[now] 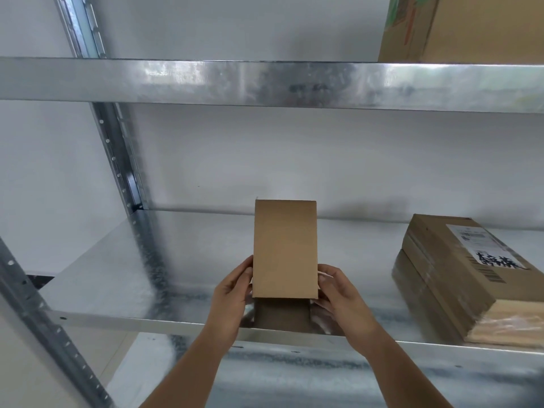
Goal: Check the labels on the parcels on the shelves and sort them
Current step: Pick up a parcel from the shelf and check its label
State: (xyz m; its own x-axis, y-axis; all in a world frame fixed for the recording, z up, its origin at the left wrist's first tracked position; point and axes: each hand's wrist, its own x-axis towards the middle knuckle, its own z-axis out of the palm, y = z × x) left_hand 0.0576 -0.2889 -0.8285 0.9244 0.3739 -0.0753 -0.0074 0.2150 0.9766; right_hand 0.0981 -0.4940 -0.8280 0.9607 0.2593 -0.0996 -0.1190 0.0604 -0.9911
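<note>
A small plain brown cardboard parcel stands upright on the middle metal shelf, its blank face toward me; no label shows on it. My left hand grips its lower left edge and my right hand grips its lower right edge. To the right lies a flat stack of brown parcels; the top one carries a white shipping label with barcodes and black scribbles.
The upper shelf beam runs across the view, with a large cardboard box on it at the top right. A perforated metal upright stands at the left. A lower shelf lies below. White wall behind.
</note>
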